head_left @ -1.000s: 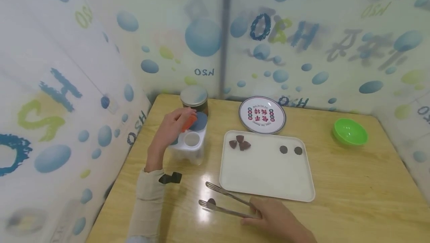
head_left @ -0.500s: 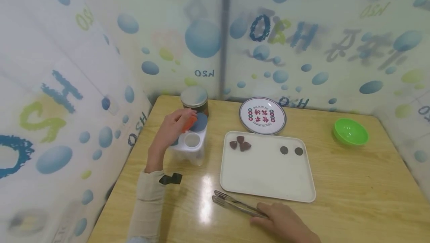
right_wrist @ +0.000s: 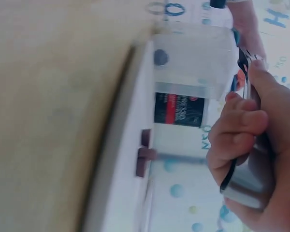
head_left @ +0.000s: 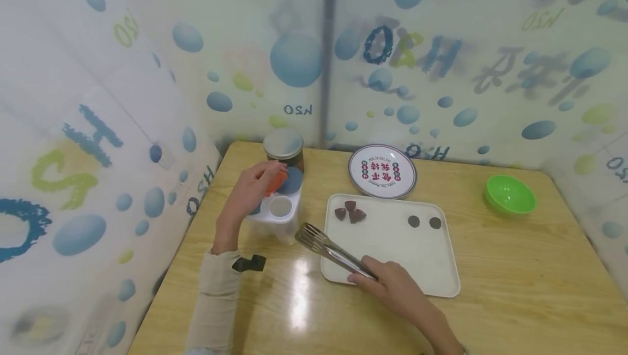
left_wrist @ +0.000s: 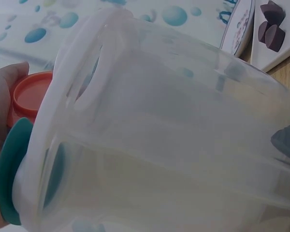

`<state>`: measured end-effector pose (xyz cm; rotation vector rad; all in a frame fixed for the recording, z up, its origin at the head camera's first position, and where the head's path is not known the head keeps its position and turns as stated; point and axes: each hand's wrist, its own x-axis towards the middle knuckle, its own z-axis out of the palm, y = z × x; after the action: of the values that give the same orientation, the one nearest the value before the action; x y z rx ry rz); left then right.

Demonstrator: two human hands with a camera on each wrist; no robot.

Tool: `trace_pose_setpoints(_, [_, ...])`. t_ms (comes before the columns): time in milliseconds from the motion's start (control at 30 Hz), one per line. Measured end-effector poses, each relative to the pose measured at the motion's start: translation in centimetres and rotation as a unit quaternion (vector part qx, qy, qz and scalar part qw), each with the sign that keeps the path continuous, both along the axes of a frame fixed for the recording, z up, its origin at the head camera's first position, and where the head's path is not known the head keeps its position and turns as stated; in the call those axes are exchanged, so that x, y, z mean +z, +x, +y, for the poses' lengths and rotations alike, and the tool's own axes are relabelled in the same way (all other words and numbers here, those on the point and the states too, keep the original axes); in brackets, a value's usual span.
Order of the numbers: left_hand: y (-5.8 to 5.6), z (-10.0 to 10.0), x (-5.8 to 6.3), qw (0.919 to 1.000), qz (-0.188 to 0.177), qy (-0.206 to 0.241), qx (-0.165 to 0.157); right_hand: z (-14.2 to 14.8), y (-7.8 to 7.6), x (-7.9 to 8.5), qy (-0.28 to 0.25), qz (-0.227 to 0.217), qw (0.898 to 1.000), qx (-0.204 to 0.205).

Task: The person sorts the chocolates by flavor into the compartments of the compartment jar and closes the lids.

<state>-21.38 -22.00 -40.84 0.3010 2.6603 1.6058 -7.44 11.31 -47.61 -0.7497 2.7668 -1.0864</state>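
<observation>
My left hand grips an orange lid above a translucent plastic container with several round openings. One opening is uncovered; a blue lid and a teal lid cover others. A dark piece shows through the container's wall in the left wrist view. My right hand holds metal tongs, raised over the left edge of a white tray, tips pressed together near the container. Whether the tips pinch a piece cannot be made out.
Several brown, chocolate-like pieces and two dark discs lie on the tray. Behind it is a printed plate. A green bowl stands at the right, a lidded tin behind the container, and patterned walls enclose the table.
The tongs closed around the dark piece on the table, then rose towards the container; the piece is gone from that spot. My left hand and the orange lid stay in place.
</observation>
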Motion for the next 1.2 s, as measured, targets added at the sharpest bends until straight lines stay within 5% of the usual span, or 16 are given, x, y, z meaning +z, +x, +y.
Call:
trace_pose_setpoints(567, [0.0,0.0,-0.2,0.9999,0.015,-0.002,-0.001,-5.8,-4.6,2.3,0.003,-0.025,0.998,-0.050])
trace_pose_setpoints(900, [0.0,0.0,-0.3,0.9999,0.012,0.000,0.002,-5.0,-3.7,1.4,-0.008,-0.078,0.993,-0.092])
trace_pose_setpoints(1200, [0.1,0.0,-0.3,0.9999,0.010,0.002,0.002,-1.7,-2.1,-0.1,-0.076,-0.089,0.984,-0.134])
